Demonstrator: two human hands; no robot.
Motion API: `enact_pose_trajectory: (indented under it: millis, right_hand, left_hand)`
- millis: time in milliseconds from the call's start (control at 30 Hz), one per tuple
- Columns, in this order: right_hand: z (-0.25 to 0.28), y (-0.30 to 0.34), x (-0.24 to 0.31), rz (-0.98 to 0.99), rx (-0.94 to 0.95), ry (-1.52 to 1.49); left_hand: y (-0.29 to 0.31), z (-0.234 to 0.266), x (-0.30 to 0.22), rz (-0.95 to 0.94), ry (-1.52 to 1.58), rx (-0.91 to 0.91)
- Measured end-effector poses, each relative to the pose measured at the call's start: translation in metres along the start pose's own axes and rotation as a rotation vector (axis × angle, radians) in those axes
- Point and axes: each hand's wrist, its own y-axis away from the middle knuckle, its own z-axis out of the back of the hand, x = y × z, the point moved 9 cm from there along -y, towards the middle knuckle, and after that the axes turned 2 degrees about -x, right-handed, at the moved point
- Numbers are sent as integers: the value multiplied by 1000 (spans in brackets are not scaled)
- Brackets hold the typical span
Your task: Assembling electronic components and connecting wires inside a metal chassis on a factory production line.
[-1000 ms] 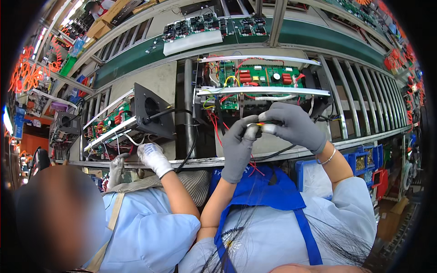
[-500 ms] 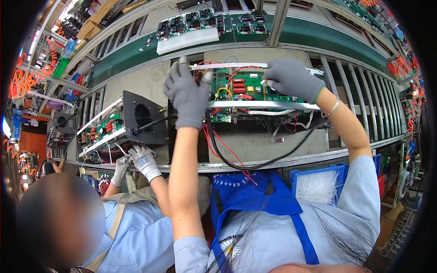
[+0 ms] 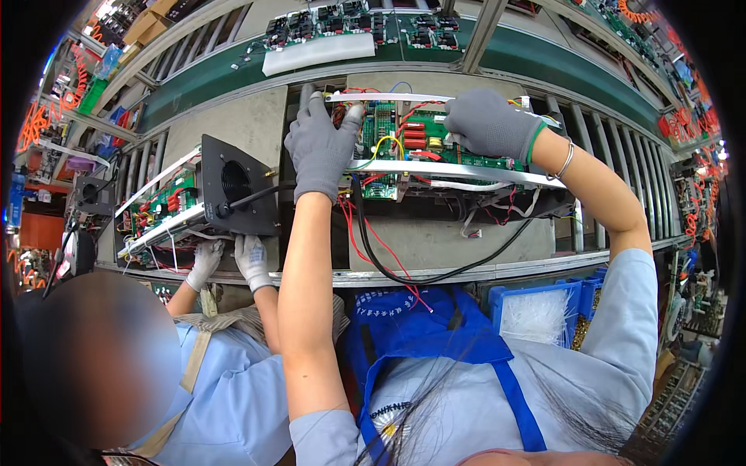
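Unit (image 3: 458, 171) lies lengthwise before you on a grey plate (image 3: 466, 252): open-topped, pale rails along both long sides, green board (image 3: 381, 124) between, red blocks (image 3: 414, 134) clustered, yellow wire (image 3: 388, 138) arching over. Your left hand (image 3: 322, 147), gloved, is at its left end, thumb wide of fingers. Your right hand (image 3: 493, 124) curls narrow over the board; cannot tell whether it grips anything.

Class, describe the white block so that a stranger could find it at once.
Find the green belt running across the far side, beyond the gray-gloved left hand. On it, left of the metal post, the white block lies on the near side of a row of circuit boards. Its surface is plain, while those boards are crowded with dark parts.
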Motion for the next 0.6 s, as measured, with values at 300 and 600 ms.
enact_pose_trajectory:
  millis: [300,600]
  right_hand:
    - [-4,-11,19,45,84,149]
    - [-14,-20,8,32,222,60]
  left_hand:
    - [3,0,-3,-13,-27,4]
    - [4,4,-6,-83,-31,-28]
